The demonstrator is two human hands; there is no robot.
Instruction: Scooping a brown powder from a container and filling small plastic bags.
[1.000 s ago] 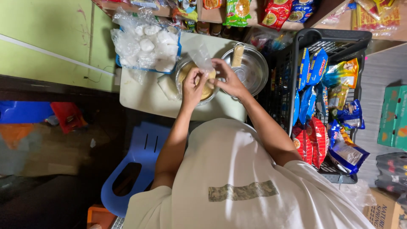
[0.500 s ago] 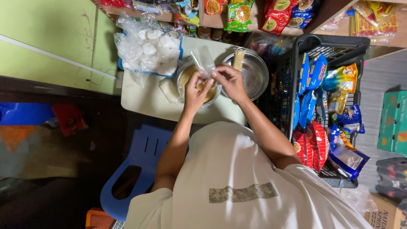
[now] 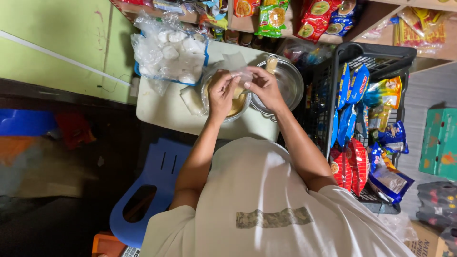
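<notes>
My left hand [image 3: 220,93] and my right hand [image 3: 263,85] are close together above a small white table [image 3: 164,114]. Both pinch a small clear plastic bag [image 3: 236,65] that stands up between the fingers. Under the hands sits a bowl [image 3: 238,107] with a yellow-brown filling. A metal bowl [image 3: 289,83] with a pale handle [image 3: 271,63] sticking out of it is just right of my right hand. A small filled bag [image 3: 192,100] lies on the table left of my left hand.
A blue tray of white lumps in clear plastic [image 3: 169,50] stands at the table's back left. A black basket [image 3: 371,62] full of snack packets is on the right, with shelves of packets [image 3: 285,14] behind. A blue plastic stool [image 3: 152,185] is below left.
Both hands stay over the bowl with the clear bag. The fingers have drawn closer together at the bag, and the view has shifted slightly.
</notes>
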